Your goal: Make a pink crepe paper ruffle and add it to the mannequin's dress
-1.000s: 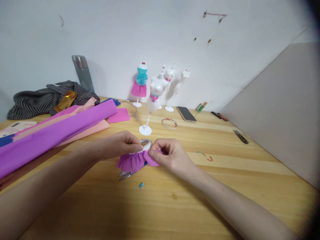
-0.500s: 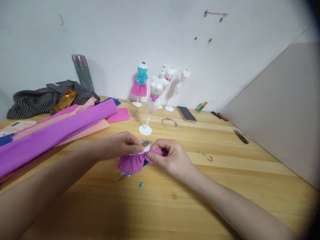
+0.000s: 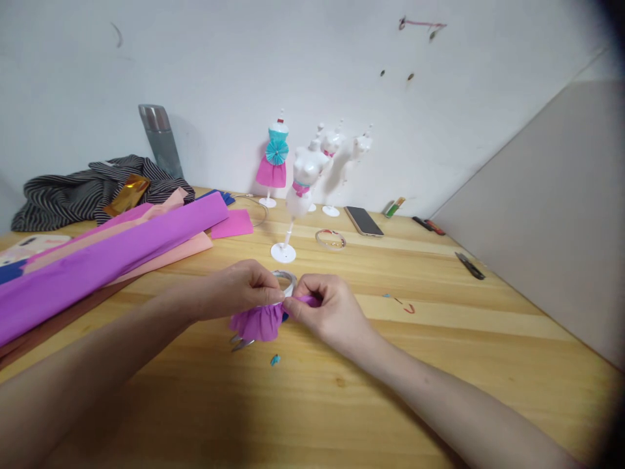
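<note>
A gathered strip of purple crepe paper [image 3: 258, 323] hangs in folds between my hands. My left hand [image 3: 249, 286] pinches its upper edge, next to a white ring like a roll of tape [image 3: 289, 281]. With thumb and fingertips, my right hand [image 3: 329, 309] grips the strip's right end, close against the left fingertips. Under the paper, metal tips that look like scissors [image 3: 243, 343] stick out, and a bit of dark blue shows at the right; the rest is covered. Just beyond the hands stands a white mini mannequin [image 3: 307, 169] with a pink and teal band at its waist.
Rolled crepe paper [image 3: 122, 260] and a striped cloth [image 3: 97, 189] lie at left, by a bottle [image 3: 161, 140]. A dressed mannequin [image 3: 277, 153] and other white ones stand at the wall. Rightward are a clear ring [image 3: 331, 240], a phone [image 3: 364, 221] and black snips [image 3: 469, 266].
My fingertips have come closer together on the purple crepe paper, and its folds look more bunched. Less of the strip shows at my right hand. The things on the table have stayed put.
</note>
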The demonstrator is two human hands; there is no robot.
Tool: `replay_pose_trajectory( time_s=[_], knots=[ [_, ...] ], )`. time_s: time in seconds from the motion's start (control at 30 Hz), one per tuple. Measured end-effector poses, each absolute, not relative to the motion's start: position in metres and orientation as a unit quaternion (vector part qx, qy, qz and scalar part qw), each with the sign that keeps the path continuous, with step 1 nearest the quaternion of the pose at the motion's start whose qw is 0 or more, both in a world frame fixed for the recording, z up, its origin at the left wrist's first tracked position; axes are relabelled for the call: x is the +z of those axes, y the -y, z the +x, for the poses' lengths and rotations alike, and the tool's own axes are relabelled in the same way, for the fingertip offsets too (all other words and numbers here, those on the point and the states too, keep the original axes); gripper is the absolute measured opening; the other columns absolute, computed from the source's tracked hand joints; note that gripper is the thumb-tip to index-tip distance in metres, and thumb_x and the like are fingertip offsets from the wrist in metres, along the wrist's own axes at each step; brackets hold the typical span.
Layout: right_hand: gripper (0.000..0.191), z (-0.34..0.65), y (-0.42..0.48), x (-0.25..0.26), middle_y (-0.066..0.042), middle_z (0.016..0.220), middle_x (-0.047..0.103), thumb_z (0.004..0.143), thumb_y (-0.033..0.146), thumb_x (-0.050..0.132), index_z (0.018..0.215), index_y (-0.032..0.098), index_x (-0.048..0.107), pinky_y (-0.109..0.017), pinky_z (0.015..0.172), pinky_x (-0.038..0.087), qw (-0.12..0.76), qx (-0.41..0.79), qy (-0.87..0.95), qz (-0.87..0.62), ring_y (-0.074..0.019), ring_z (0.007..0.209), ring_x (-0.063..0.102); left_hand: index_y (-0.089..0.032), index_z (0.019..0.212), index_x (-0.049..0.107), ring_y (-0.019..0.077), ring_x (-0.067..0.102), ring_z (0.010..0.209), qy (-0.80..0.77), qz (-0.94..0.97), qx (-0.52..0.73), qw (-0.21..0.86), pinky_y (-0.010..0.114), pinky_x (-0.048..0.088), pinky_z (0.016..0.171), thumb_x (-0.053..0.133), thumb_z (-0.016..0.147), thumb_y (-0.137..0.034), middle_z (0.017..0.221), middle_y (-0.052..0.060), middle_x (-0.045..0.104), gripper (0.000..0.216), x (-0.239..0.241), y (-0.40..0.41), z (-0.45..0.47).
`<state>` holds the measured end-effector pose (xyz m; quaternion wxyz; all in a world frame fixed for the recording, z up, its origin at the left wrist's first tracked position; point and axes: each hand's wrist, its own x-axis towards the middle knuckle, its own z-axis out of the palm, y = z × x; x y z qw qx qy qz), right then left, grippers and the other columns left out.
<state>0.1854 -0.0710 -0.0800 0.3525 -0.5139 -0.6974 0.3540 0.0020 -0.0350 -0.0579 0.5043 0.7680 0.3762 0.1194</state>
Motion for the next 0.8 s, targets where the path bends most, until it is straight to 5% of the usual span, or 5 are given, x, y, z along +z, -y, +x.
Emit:
replay_pose_trajectory(
  time_s=[0.13, 0.27, 0.4, 0.63, 0.8],
  knots=[
    [0.025, 0.188, 0.069, -0.076, 0.006, 0.051, 0.041, 0.067, 0.025, 0.065, 0.057, 0.02, 0.043, -0.023, 0.047, 0.027, 0.341, 0.296, 0.721, -0.526, -0.0086, 0.049, 0.035, -0.019, 0.053, 0.031, 0.0079, 0.022, 0.049, -0.37, 0.784, 0.103, 0.487, 0.024, 0.016, 0.044, 0.051, 0.08, -0.037, 0.053, -0.005, 0.024, 0.039, -0.055, 0.034, 0.0],
    [0.018, 0.192, 0.069, -0.074, 0.005, 0.059, 0.051, 0.074, 0.023, 0.062, 0.091, 0.018, 0.061, -0.024, 0.053, 0.032, 0.31, 0.309, 0.764, -0.475, -0.0104, 0.052, 0.042, -0.018, 0.054, 0.034, 0.0077, 0.024, 0.049, -0.337, 0.804, 0.088, 0.482, 0.023, 0.017, 0.045, 0.051, 0.082, -0.035, 0.053, -0.005, 0.025, 0.037, -0.054, 0.032, -0.005],
    [0.009, 0.193, 0.067, -0.077, 0.002, 0.063, 0.055, 0.076, 0.024, 0.058, 0.077, 0.017, 0.064, -0.024, 0.056, 0.034, 0.298, 0.387, 0.756, -0.435, -0.011, 0.057, 0.045, -0.018, 0.052, 0.035, 0.0076, 0.027, 0.048, -0.353, 0.809, 0.096, 0.461, 0.022, 0.02, 0.045, 0.052, 0.08, -0.037, 0.051, -0.005, 0.029, 0.038, -0.053, 0.032, -0.002],
    [0.033, 0.198, 0.051, -0.079, 0.006, 0.055, 0.045, 0.063, 0.046, 0.071, 0.071, 0.017, 0.058, -0.022, 0.047, 0.022, 0.434, 0.513, 0.576, -0.466, -0.0073, 0.049, 0.033, -0.016, 0.071, 0.061, 0.0128, 0.051, 0.062, -0.506, 0.546, 0.555, 0.37, 0.022, 0.041, 0.058, 0.053, 0.078, -0.04, 0.063, 0.001, 0.057, 0.026, -0.052, 0.021, -0.005],
    [0.04, 0.2, 0.046, -0.079, 0.009, 0.047, 0.039, 0.062, 0.053, 0.074, 0.071, 0.018, 0.056, -0.023, 0.043, 0.013, 0.474, 0.54, 0.51, -0.474, -0.0054, 0.042, 0.023, -0.015, 0.069, 0.06, 0.0104, 0.045, 0.048, -0.528, 0.419, 0.554, 0.489, 0.022, 0.039, 0.047, 0.063, 0.065, -0.027, 0.053, -0.003, 0.05, 0.013, -0.069, 0.03, 0.002]
  ],
)
